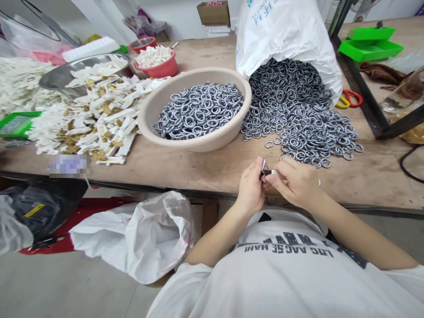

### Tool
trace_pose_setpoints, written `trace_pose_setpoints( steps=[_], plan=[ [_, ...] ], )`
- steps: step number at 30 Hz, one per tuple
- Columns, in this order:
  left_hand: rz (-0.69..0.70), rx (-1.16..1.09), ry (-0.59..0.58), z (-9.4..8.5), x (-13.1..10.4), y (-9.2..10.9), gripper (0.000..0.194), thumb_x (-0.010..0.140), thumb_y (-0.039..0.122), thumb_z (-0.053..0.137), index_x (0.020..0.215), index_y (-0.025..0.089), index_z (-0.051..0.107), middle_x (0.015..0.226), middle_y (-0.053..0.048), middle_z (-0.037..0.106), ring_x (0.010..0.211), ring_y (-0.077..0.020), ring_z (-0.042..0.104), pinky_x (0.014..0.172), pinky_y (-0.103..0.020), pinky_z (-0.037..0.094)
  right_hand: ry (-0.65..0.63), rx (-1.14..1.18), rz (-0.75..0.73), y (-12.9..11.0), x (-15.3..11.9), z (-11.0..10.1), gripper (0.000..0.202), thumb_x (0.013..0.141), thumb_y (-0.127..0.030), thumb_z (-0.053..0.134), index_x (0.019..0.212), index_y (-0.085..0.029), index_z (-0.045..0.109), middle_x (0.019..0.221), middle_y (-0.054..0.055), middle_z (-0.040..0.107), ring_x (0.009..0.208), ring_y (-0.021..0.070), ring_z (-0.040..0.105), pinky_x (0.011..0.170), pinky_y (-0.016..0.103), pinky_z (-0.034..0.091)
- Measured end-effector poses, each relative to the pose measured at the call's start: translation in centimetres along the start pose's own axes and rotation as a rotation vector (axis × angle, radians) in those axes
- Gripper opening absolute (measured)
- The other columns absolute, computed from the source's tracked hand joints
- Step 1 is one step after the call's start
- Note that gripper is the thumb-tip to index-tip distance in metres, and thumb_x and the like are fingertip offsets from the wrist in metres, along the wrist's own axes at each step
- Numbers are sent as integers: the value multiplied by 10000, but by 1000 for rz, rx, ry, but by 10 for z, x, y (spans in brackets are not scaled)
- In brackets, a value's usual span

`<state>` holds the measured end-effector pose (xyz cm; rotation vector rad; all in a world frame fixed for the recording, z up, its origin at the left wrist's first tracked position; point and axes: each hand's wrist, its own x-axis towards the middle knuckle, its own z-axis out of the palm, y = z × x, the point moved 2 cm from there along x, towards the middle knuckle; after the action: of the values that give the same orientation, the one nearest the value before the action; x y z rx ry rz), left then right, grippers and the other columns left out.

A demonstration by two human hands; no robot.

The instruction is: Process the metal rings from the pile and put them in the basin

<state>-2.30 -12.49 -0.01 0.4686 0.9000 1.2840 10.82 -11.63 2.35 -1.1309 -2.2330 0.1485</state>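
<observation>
Close to the bench's front edge, my left hand (252,185) is closed around a grey ring (263,164) at its fingertips. My right hand (298,181) pinches a small dark tool with a pale end (267,172), its dark part against the ring. What kind of tool it is I cannot make out, as fingers cover most of it. Just beyond the hands lies a heap of loose grey rings (308,132), spilling from a white sack (288,35). Left of the heap, a beige basin (195,143) holds many more such rings.
White plastic pieces with brass-coloured parts (106,119) are piled on the left, by a metal bowl (53,79) and a red bowl (159,70). Scissors (351,98) lie beside a black metal frame (357,88) at right. An open white bag (145,238) stands below the bench (185,172).
</observation>
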Motion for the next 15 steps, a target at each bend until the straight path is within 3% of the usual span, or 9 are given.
trace_pose_setpoints(
  steps=[9,15],
  plan=[
    [19,-5,-1,2,-2,-5,474,796,539,714,693,186,415,558,83,313,465,-40,261,441,-190,224,-38,-47,-12,2,-2,7,378,988,-476,494,748,-192,564,709,12,578,629,132,487,578,302,228],
    [40,-6,71,-1,-1,-7,494,765,541,743,681,188,407,582,79,327,474,-44,286,444,-195,245,-76,-24,0,1,-2,10,405,990,-504,481,747,-192,572,704,12,606,600,127,470,582,303,218]
  ],
)
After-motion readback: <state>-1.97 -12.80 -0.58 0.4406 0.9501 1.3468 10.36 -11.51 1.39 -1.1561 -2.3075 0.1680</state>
